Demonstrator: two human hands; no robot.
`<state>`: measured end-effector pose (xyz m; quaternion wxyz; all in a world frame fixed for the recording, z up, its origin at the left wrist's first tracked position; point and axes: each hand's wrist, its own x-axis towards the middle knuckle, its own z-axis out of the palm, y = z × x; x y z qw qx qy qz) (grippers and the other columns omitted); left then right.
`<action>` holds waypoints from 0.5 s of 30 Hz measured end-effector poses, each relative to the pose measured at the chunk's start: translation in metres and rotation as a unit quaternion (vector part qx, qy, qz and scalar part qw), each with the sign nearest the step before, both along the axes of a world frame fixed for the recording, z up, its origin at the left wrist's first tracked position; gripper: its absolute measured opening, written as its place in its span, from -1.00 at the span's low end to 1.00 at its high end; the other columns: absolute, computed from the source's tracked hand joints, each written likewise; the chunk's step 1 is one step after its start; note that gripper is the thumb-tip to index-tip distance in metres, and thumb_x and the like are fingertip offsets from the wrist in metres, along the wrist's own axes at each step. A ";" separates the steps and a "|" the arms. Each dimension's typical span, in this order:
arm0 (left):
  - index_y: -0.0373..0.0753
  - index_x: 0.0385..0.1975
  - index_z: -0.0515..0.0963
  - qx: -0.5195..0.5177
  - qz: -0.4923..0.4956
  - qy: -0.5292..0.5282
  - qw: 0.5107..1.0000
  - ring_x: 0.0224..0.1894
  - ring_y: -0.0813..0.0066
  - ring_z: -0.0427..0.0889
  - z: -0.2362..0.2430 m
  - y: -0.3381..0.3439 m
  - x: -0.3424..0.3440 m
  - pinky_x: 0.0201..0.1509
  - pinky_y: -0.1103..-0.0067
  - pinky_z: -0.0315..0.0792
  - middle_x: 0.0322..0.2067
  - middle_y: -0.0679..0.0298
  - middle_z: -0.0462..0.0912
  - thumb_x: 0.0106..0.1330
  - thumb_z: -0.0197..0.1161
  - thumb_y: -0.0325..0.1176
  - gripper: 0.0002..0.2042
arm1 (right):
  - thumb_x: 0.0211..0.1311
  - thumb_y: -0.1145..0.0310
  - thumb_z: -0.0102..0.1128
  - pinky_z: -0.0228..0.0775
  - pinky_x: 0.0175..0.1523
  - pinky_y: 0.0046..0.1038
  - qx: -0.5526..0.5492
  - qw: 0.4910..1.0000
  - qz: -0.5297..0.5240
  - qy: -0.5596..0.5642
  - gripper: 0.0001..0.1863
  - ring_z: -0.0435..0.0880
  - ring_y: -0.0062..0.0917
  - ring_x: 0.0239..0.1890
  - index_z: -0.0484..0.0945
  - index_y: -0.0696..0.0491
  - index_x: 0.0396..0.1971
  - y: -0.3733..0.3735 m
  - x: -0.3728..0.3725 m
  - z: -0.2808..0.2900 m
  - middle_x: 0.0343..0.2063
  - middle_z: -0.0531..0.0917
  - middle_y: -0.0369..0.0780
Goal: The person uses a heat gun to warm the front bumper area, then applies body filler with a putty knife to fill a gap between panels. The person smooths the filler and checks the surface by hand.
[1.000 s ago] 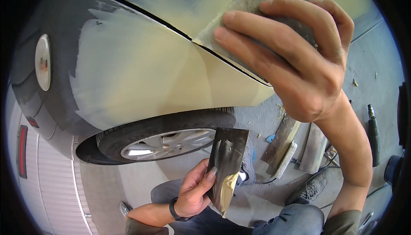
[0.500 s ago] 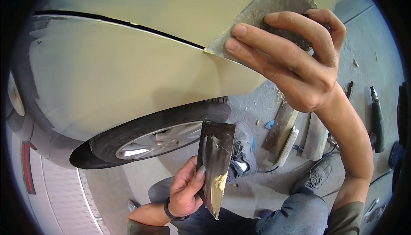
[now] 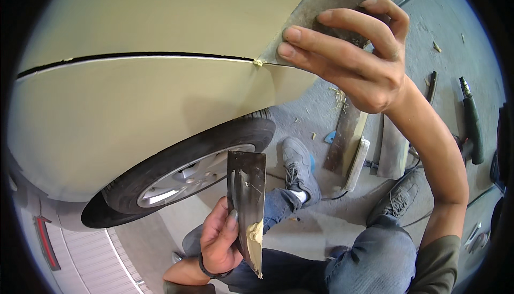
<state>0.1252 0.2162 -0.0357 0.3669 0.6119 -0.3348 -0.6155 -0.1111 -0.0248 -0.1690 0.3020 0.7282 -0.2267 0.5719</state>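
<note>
At the upper right, my right hand [image 3: 364, 64] grips a wide, stained metal scraper [image 3: 316, 5] laid on the car's pale-yellow coated body [image 3: 139, 21]. The scraper's left corner meets the dark panel gap [image 3: 160, 54], where a small lump of cream paste [image 3: 258, 63] clings. Low in the middle, my left hand [image 3: 218, 238] holds a narrow dark metal plate [image 3: 245, 187] upright in the view, with a thick smear of cream paste [image 3: 255, 235] on its lower right edge.
The car's wheel [image 3: 187, 181] is below the coated panel. On the grey floor at right lie long boards [image 3: 390, 149], a white-handled tool [image 3: 357, 160], a dark green tool [image 3: 470, 123], cords and scraps. My sneakers [image 3: 297, 168] and jeans are below; a ribbed white surface [image 3: 85, 251] shows lower left.
The view has shifted, so the gap sits more level and the dark side marker has left view. My right hand and scraper appear slightly higher and leftward; my left hand appears further left.
</note>
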 end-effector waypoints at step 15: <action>-0.22 0.49 0.09 -0.023 -0.052 -0.006 0.998 -0.70 0.43 0.41 -0.006 -0.003 0.009 -0.58 0.54 0.30 -0.68 0.19 0.44 0.66 -0.20 -0.25 -0.53 | -0.03 0.17 0.40 0.25 0.19 -0.24 0.015 1.000 0.005 0.019 -0.65 0.61 -0.54 0.02 0.84 -0.27 -0.15 -0.006 -0.008 -0.045 -0.01 0.75 -0.56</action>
